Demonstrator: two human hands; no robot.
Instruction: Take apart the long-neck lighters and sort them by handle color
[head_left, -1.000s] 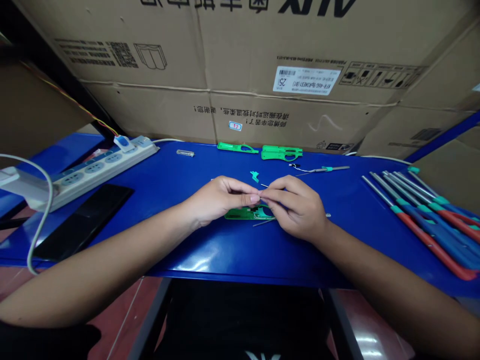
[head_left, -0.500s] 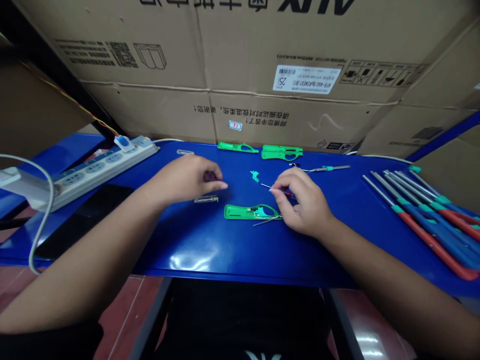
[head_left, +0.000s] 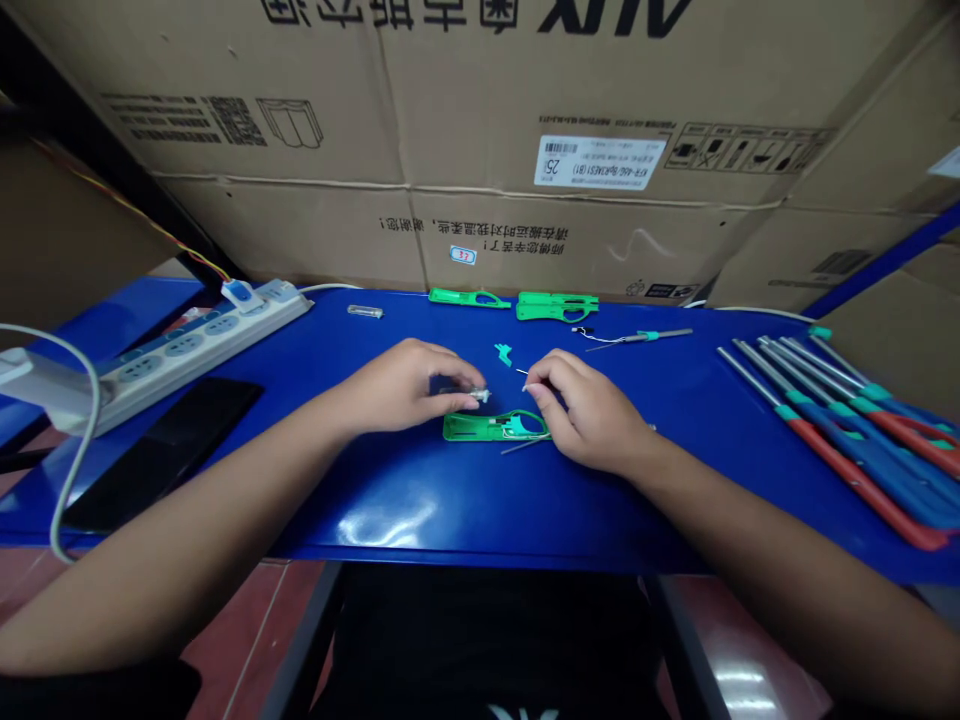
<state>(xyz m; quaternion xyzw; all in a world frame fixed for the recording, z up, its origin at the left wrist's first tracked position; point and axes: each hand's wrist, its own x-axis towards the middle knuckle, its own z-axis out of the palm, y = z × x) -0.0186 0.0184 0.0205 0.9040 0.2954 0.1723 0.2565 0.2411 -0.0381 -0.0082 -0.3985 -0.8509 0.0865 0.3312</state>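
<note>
Loss of the small white part (head_left: 526, 387) is judged the main risk: only its tip is exposed between the thumb and index finger of the right hand (head_left: 589, 410), so a slight slip of the pinch could cause it to be dropped into the green casing half (head_left: 463, 429) or onto the glossy tabletop (head_left: 397, 500). A similar fault is possible with the clear tube (head_left: 478, 396): if pressure from the left hand (head_left: 405, 390) is uneven, its apparently smooth wall could be twisted or released. If either hand is lowered carelessly, the white wires (head_left: 517, 436) at the casing half could be snagged and the metal rod (head_left: 523, 445), on its near side, displaced.

The clear tube is held just beyond the casing half, between the thumb and curled fingers of the left hand, with its fitted end directed toward the right hand. The white part is held beyond the casing half's right end, apart from the tube. Both hands are nearly closed in pinches. Farther beyond the casing half, a teal piece (head_left: 503, 354) is left untouched.
</note>
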